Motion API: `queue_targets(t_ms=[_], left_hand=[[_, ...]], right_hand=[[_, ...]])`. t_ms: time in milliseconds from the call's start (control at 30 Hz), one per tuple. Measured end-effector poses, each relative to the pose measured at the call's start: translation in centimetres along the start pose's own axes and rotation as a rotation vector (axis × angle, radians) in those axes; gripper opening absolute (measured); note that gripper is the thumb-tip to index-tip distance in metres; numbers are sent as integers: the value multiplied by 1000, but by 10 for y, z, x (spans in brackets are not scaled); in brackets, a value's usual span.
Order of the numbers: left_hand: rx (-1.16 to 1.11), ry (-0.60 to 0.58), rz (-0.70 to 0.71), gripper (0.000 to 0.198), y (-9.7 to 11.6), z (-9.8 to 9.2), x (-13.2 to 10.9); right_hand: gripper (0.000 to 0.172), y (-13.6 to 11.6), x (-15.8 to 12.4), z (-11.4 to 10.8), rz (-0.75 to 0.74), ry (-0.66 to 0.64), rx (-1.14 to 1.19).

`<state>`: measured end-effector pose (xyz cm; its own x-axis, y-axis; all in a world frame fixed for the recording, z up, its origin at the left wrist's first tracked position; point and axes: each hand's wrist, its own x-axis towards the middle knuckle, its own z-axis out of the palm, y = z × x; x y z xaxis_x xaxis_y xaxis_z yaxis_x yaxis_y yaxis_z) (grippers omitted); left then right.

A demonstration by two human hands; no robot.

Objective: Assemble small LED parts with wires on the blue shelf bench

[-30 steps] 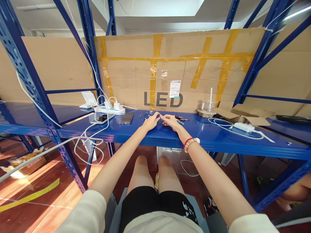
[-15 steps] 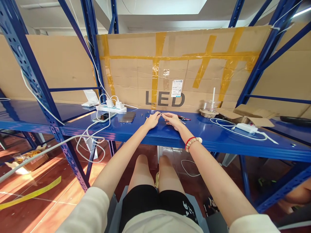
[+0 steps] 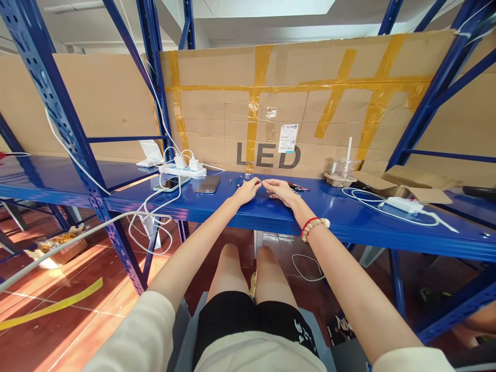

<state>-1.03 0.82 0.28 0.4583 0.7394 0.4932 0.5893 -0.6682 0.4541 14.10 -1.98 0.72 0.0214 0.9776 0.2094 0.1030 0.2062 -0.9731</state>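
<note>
Over the blue shelf top (image 3: 217, 206), my left hand (image 3: 248, 191) and my right hand (image 3: 279, 191) meet fingertip to fingertip. Both are closed in a pinch. Whatever they hold between them is too small to make out. Just behind and to the right of my right hand lie several thin pens or pen parts (image 3: 298, 186), dark and red. A few tiny pieces (image 3: 231, 181) rest on the shelf left of my left hand. Farther left lies a dark flat object (image 3: 207, 185), partly blurred.
A white power strip (image 3: 183, 170) with plugs and looping cables stands left, near a phone (image 3: 172, 184). To the right are a plastic cup with a straw (image 3: 344, 168), a white adapter with its cord (image 3: 404, 205) and an open carton (image 3: 411, 181). A cardboard sheet (image 3: 217, 113) walls the back.
The view has shifted slightly, so the shelf and its contents sit a little farther right. My hands stay together at the same spot, fingers still pinched.
</note>
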Motion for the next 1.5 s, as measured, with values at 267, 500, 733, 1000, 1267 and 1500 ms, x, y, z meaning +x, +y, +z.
queue_targets(t_ms=[267,500,733,1000,1267,1500], left_hand=[[10,33,31,23,7,-4,-4],[37,48,62,24,5,-5,-3],[-6,57,51,24,5,-4,-2],[-30,77,117,27,5,-3,-3],[6,83,80,25,6,-2,-1],[31,90,-28,26,10,-2,-2]], right_hand=[[22,-7,-5,2,31,11,14],[26,-3,-1,-1,21,-1,17],[29,-1,2,0,42,1,52],[23,-4,0,0,65,-5,80],[18,-6,-1,2,78,24,84],[29,-1,4,1,33,60,97]])
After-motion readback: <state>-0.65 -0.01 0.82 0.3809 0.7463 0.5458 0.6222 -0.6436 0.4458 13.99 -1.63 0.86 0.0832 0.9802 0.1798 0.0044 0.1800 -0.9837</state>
